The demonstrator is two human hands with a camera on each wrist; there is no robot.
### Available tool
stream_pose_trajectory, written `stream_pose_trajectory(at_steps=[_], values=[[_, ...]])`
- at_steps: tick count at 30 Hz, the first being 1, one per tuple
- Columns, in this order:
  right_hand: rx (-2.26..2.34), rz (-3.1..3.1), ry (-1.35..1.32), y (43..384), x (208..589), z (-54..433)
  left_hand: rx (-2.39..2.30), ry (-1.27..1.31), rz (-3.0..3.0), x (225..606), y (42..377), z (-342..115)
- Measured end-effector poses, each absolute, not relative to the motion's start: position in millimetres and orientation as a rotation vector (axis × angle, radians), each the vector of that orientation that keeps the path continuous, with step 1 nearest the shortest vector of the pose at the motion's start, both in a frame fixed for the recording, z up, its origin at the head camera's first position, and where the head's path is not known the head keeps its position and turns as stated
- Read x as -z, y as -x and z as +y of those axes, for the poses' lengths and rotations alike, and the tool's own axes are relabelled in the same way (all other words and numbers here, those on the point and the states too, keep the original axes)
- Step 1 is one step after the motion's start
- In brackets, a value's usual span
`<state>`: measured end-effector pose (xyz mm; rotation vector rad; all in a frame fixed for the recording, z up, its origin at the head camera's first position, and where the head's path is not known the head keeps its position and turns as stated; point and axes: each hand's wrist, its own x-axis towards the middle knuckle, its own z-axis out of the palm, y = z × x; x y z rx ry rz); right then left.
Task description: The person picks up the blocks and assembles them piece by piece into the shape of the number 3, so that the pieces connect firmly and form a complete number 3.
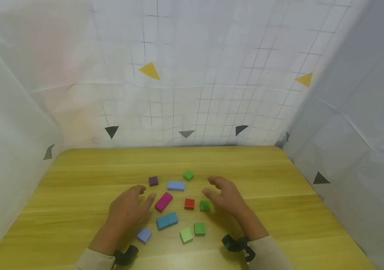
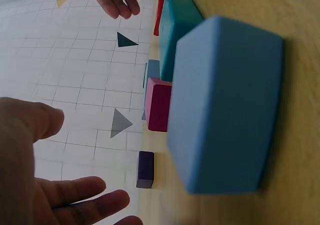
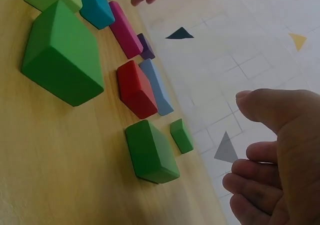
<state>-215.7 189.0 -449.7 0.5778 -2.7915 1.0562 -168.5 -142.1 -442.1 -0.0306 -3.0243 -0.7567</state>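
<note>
Left hand (image 1: 128, 208): above the worktop (image 1: 279, 213), thumb spread from relaxed fingers, holding nothing.
Right hand (image 1: 227, 198): raised, thumb and fingers well parted, holding nothing.
Magenta block (image 1: 163, 201): nearer the left hand, just right of it; long axis slants away rightward.
Green block (image 1: 204, 206): just left of the right hand.
Red block (image 1: 189, 204): between those two.

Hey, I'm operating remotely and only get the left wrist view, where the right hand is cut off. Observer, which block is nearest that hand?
Observer: In the head view, a green block shows nearest the right hand.
Operator: Is that hand holding anything?
Observer: No, the right wrist view shows it empty.
Operator: Any colour I'm missing?
Observer: Yes, a pale green block, just left of another green one in the head view.
</note>
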Motion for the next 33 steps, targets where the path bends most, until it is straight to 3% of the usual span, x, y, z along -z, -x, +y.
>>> stream_pose_trajectory(at_steps=[33], values=[[-0.98,-2.904,-0.726,209.9,461.7,166.9,0.824,0.098,-3.023,454.7,165.5,-129.1]])
